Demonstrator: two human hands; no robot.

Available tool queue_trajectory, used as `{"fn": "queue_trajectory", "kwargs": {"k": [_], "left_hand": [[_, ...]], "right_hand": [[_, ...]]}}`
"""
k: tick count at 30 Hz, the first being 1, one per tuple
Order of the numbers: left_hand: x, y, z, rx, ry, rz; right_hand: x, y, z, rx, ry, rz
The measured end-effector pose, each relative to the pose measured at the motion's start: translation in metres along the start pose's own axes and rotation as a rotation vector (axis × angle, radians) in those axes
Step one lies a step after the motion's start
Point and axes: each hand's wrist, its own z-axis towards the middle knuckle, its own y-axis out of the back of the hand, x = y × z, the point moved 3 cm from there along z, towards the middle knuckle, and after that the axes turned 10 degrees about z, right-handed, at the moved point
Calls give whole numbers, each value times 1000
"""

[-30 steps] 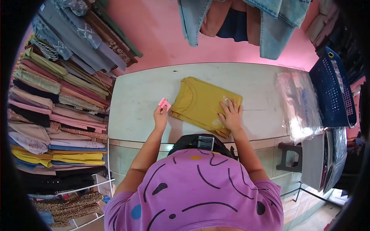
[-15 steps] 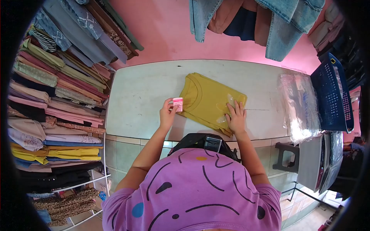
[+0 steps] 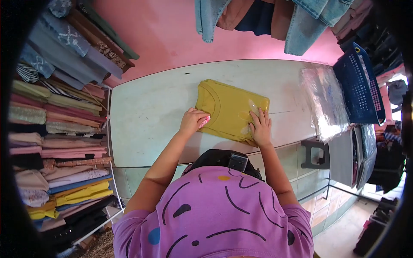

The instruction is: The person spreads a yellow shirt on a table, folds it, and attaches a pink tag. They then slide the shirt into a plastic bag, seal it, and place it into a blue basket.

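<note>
The head view looks down on a pale, smooth rectangular desk [image 3: 146, 116] set against a pink wall. On it lies a mustard-yellow folded cotton T-shirt [image 3: 228, 107], soft and matte, its ribbed round collar turned toward the left end of the desk, with a crinkled, glossy film of clear plastic over its right part. The left hand [image 3: 192, 121] is curled closed around a small pink card-like tag [image 3: 205, 121] and rests at the shirt's left edge, just below the collar. The right hand [image 3: 260, 126] lies flat, fingers spread, pressing on the shirt's right near corner over the plastic; it grips nothing. To the right, a shiny stack of clear plastic bags [image 3: 325, 99] hangs over the desk's end, beside a dark blue perforated plastic basket [image 3: 359, 86]. Left of the desk, shelves hold piles of folded garments [image 3: 51, 112] in muted colours. Faded denim jackets [image 3: 301, 21] hang above the far edge.
</note>
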Motion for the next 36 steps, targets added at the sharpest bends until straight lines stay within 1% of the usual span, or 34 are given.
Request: {"fn": "queue_trajectory", "kwargs": {"k": [2,3,5,6,8,9,11,12,14,15,16,18,19,20,21,22,23,24,26,28,30,32,33,35,36], "left_hand": [[-1,-2,2,86,-22,-70],[-3,-1,2,93,-39,-80],[-6,4,3,-24,-87,-83],[-6,3,3,-14,-122,-100],[6,6,1,-162,-7,-101],[13,0,0,-142,-47,-124],[30,-19,-6,-104,111,-359],[24,-23,-6,-82,88,-373],[18,-28,-7,-45,171,-413],[14,-30,-6,-56,136,-303],[10,-34,-5,-48,119,-305],[5,-44,-5,0,460,-610],[13,-54,-6,-54,417,-563],[20,-60,-7,-58,406,-566],[22,-60,-6,-98,334,-441],[22,-63,-5,-138,266,-314],[7,-46,1,-48,344,-430],[-4,-38,3,-56,343,-430],[-26,-29,6,-16,370,525],[-68,-23,16,-46,388,533],[-105,-40,20,-58,415,551],[-143,-66,32,-93,229,460],[-158,-74,34,-98,234,467],[-185,-97,50,49,239,363],[-191,-107,54,38,245,358]], "right_hand": [[3,0,-5,-5,-57,-6],[4,1,-8,-25,-83,31],[6,5,-15,-68,-139,54],[6,9,-19,-87,-173,88],[-1,17,-32,-131,-252,105],[-5,21,-40,-164,-270,112],[-16,28,-60,-207,-321,107],[-25,29,-72,-221,-337,87],[-42,32,-95,-247,-371,64],[-51,34,-109,-260,-407,55],[-60,36,-124,-273,-440,48],[-76,42,-154,-296,-491,66],[-86,44,-170,-311,-551,75],[-98,44,-186,-324,-606,84],[-108,45,-199,-333,-602,83],[-120,46,-214,-338,-669,88],[-134,47,-227,-342,-734,94],[-147,47,-239,-346,-728,94],[-181,54,-255,-368,-777,131],[-219,70,-260,-410,-764,135],[-257,85,-269,-431,-759,147],[-295,101,-267,-545,-680,175],[-300,116,-260,-595,-706,167],[-325,140,-239,-598,-650,179],[-334,153,-227,-585,-609,191]]}}
